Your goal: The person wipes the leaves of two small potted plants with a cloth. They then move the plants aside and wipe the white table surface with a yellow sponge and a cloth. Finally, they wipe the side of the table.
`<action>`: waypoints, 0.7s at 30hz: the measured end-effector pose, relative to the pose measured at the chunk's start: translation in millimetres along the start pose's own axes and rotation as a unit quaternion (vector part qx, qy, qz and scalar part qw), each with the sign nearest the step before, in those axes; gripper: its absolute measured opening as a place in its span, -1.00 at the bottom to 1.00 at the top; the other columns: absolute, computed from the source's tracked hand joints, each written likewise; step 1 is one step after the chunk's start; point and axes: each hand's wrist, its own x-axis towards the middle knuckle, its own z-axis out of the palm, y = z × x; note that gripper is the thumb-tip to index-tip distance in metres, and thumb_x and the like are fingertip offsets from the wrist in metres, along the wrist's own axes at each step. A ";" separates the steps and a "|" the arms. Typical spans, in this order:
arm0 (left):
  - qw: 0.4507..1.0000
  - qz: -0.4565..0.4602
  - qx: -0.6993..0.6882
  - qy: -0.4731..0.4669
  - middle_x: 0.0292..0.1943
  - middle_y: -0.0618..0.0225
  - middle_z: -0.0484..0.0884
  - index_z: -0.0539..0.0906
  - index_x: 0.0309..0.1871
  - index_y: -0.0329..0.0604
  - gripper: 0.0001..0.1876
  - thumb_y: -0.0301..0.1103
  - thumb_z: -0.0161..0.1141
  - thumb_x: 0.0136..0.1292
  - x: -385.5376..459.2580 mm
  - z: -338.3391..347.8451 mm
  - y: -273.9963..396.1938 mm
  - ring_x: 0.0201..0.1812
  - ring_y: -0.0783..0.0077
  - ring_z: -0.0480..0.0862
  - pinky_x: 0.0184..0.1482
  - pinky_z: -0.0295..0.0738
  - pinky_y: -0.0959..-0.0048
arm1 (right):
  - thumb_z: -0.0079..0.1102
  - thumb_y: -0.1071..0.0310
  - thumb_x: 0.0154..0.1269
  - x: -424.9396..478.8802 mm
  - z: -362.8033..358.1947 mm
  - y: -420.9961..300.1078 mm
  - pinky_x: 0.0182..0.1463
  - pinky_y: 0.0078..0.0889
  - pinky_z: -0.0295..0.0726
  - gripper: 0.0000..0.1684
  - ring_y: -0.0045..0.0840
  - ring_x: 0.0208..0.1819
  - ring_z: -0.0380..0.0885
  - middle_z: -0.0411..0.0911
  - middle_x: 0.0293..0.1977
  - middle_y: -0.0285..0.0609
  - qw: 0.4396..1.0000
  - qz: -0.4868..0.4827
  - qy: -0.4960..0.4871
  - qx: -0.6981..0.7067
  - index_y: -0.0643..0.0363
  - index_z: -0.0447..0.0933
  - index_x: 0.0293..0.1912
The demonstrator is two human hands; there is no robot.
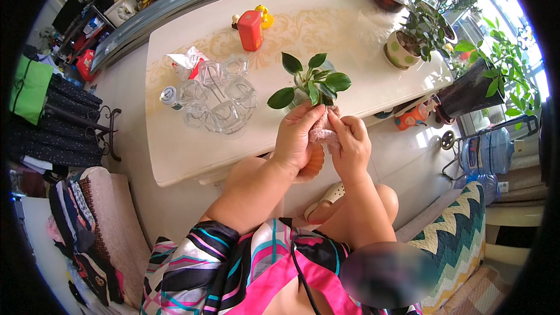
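A fuzzy pink cloth (pixel 326 130) is bunched between my two hands, just past the near edge of the table. My left hand (pixel 296 133) pinches at its upper left edge, close under the green leaves. The thumb and fingers of my right hand (pixel 353 140) grip the cloth's right side. Right above it spreads a leafy plant (pixel 316 79), its stems rising from a clear glass vessel (pixel 299 96) partly hidden by leaves and hand. Whether a leaf lies inside the cloth is hidden. Below my hands shows an orange scalloped dish (pixel 314 164), partly covered by my left wrist.
On the pale table (pixel 183 157) stand a clear jar rack (pixel 218 100), a small lidded jar (pixel 169 97), a tissue pack (pixel 190 62), a red canister (pixel 250 30) and a spotted plant pot (pixel 402 50). Water bottles (pixel 485 151) stand on the right. A quilted cover (pixel 455 227) lies nearby.
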 end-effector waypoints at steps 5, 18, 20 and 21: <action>0.998 0.041 0.022 0.042 0.09 0.22 0.75 0.70 0.14 -0.30 -0.78 -0.45 0.20 0.53 2.6 -7.4 -5.9 0.07 0.35 0.74 0.19 0.67 0.33 | 0.32 0.60 -0.01 0.9 -2.5 -1.9 -0.07 -0.34 0.65 -0.36 -0.32 -0.16 0.64 0.56 -0.11 -0.14 0.994 -0.010 0.101 0.047 0.12 0.75 0.15; 0.994 0.056 0.075 0.060 0.01 0.23 0.78 0.70 0.14 -0.35 -0.75 -0.39 0.11 0.61 1.1 -6.9 -6.8 -0.02 0.42 0.78 0.06 0.73 0.41 | 0.37 0.50 0.09 11.7 6.3 5.7 -0.08 -0.34 0.65 -0.48 -0.29 -0.15 0.64 0.58 -0.08 -0.12 0.999 0.024 0.035 0.005 0.18 0.75 0.12; 0.987 0.074 0.117 0.080 0.00 0.24 0.78 0.71 0.12 -0.34 -0.76 -0.40 0.13 0.60 0.3 -7.6 -8.9 0.00 0.41 0.78 0.04 0.72 0.43 | 0.38 0.50 0.04 11.8 2.7 5.3 -0.10 -0.34 0.65 -0.43 -0.32 -0.18 0.63 0.58 -0.11 -0.16 0.996 0.002 0.085 0.016 0.14 0.75 0.13; 0.983 0.065 0.136 0.100 0.01 0.24 0.78 0.70 0.13 -0.34 -0.76 -0.39 0.13 0.60 0.9 -9.5 -10.1 0.01 0.41 0.78 0.05 0.72 0.43 | 0.39 0.50 0.01 12.9 1.7 4.5 -0.12 -0.34 0.65 -0.41 -0.33 -0.20 0.62 0.58 -0.12 -0.17 0.994 -0.010 0.109 0.024 0.12 0.75 0.13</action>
